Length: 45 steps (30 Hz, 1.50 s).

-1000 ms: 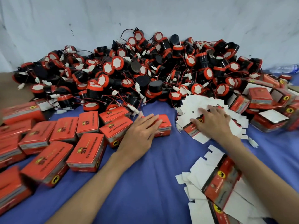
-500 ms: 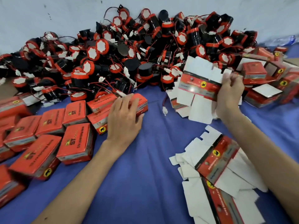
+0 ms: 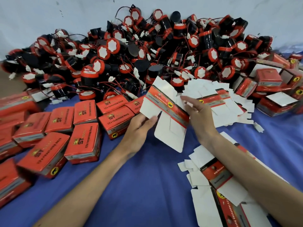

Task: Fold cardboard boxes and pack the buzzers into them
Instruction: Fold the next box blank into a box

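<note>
The left hand (image 3: 139, 124) has left the folded boxes (image 3: 85, 141) and joined the right hand (image 3: 196, 115). Both now pinch one flat blank (image 3: 165, 112) at centre frame, its white card flaps either side of a glossy red band. Round black-and-red wired buzzers (image 3: 147, 46) lie heaped along the frame's top, on the blue-clothed table (image 3: 131, 185).

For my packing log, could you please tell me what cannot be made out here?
Head view:
- Left hand fingers: behind the flat box blank it holds.
- Closed boxes: contents hidden by shut lids.
- Leftmost boxes: cut by the frame edge, blurred.
- Blank's small print: too small.
- Lower buzzers: buried in the pile.
</note>
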Motion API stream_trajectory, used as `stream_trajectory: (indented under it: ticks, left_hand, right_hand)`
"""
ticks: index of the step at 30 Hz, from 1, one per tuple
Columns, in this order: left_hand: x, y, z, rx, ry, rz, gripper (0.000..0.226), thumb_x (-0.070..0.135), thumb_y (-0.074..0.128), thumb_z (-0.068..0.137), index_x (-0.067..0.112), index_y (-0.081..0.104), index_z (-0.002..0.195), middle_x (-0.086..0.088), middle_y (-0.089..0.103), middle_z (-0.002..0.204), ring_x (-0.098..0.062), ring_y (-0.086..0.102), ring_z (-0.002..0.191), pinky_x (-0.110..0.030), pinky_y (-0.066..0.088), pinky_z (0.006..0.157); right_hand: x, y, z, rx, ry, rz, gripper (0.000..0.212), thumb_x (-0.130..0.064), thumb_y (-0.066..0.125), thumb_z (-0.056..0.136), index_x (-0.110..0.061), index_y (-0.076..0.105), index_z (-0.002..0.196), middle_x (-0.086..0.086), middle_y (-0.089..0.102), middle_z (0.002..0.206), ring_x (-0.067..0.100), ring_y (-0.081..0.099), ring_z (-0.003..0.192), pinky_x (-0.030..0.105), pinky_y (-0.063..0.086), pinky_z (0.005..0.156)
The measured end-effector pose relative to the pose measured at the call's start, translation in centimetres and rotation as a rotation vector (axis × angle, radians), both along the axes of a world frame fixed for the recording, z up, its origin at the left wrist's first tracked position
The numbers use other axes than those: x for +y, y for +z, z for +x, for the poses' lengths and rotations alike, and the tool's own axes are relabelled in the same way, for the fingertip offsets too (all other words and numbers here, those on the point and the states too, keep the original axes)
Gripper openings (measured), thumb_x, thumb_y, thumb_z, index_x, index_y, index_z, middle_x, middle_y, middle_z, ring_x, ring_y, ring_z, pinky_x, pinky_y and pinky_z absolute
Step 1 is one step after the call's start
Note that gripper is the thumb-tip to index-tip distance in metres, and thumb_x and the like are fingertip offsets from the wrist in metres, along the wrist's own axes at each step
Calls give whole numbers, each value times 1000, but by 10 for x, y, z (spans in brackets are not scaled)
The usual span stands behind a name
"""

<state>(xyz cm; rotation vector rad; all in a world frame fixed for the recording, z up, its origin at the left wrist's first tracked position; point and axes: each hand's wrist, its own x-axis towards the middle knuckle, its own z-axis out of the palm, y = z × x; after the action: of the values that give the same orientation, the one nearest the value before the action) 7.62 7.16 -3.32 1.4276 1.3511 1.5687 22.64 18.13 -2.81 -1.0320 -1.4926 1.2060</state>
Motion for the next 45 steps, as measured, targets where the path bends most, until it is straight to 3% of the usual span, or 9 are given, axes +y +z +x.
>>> stream_trajectory:
  ticks: [6, 14, 17, 22, 27, 31, 36, 41, 45]
  left_hand:
    - [1, 2, 2, -147, 7, 81, 18, 18, 45, 87, 22, 59, 97, 21, 71, 87, 4, 64, 86, -14, 48, 74]
    - [-1, -1, -9, -377, -74, -37, 12, 13, 53, 79, 11, 56, 90, 12, 70, 72, -3, 65, 71, -18, 51, 64]
    - [0, -4, -10, -272, -24, -141, 24, -4, 53, 85, 19, 64, 86, 11, 72, 73, -5, 69, 72, -17, 52, 60]
    - [2, -6, -9, -184, 2, -154, 32, 2, 65, 87, 33, 74, 85, 10, 74, 90, -10, 71, 88, -24, 56, 72]
    - [2, -5, -5, -87, 43, -117, 32, 0, 57, 94, 28, 71, 95, 13, 74, 91, -8, 70, 89, -20, 54, 70]
    - [3, -5, -7, 67, 31, -77, 62, -8, 48, 95, 30, 40, 143, 17, 66, 117, -5, 61, 112, -16, 51, 85]
    - [6, -2, -13, 217, 35, -44, 80, -10, 46, 94, 54, 25, 137, 2, 38, 153, -16, 33, 142, -47, 33, 114]
    - [5, 2, -10, 99, 6, -88, 85, -17, 47, 86, 51, 32, 136, 7, 35, 153, -8, 33, 141, -42, 35, 113]
    - [-1, 3, -5, 127, -99, -53, 88, 35, 69, 76, 40, 17, 146, 4, 15, 160, -14, 19, 147, -49, 29, 116]
  right_hand:
    - [-17, -3, -8, -240, 57, 260, 29, -27, 58, 96, -22, 63, 123, -4, 49, 120, -4, 44, 104, -4, 31, 80]
    - [-42, -5, -12, -497, 228, 467, 87, -68, 60, 76, -15, 39, 142, -9, 33, 130, 9, 27, 125, -6, 14, 93]
    - [-42, -3, -11, -488, 251, 475, 91, -66, 58, 73, -20, 32, 147, -14, 29, 137, 1, 24, 126, -4, 15, 96]
    - [-42, -6, -10, -541, 217, 660, 91, -45, 69, 81, -5, 24, 149, 9, 39, 143, 23, 37, 131, 34, 35, 108]
    - [-38, -4, -7, -455, 172, 636, 88, -27, 59, 72, -11, 23, 150, 5, 42, 139, 16, 43, 121, 28, 44, 91]
    - [-33, -2, -6, -340, 141, 554, 87, -15, 57, 73, -12, 19, 151, 3, 40, 136, 11, 44, 120, 14, 47, 78]
    - [-26, 1, -5, -247, 197, 527, 79, 3, 54, 74, -20, 33, 146, 7, 38, 131, -4, 38, 110, 5, 43, 75]
    - [-20, 1, 0, -44, 325, 275, 71, -5, 50, 64, -22, 41, 133, 3, 37, 131, 18, 48, 121, 28, 52, 85]
    - [-23, -1, -4, -24, 345, 300, 74, -4, 49, 66, -27, 34, 135, -2, 41, 131, 23, 49, 119, 18, 50, 75]
